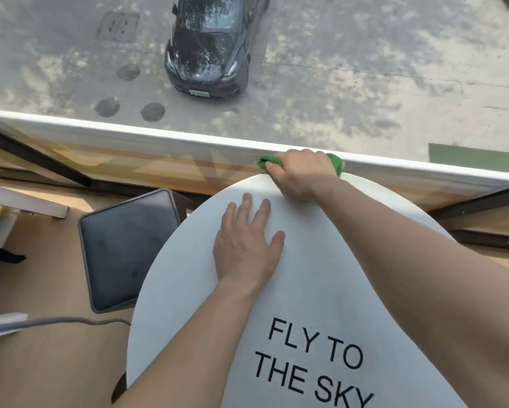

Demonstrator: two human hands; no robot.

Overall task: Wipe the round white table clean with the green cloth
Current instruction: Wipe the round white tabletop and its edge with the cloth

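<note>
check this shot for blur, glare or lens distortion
Head view: even daylight, no hard glare on the round white table; the wide lens bows the white ledge and stretches both forearms; the black car mirrors tree foliage on its hood; the left hand, green cloth and lettering are sharp; the bottom-left corner is smeared.

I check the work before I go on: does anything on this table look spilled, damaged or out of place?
Nothing stands out. The round white table shows no spill or damage, only black printed lettering. The right hand grips the green cloth at the far rim; the left hand lies flat on the top.
</note>
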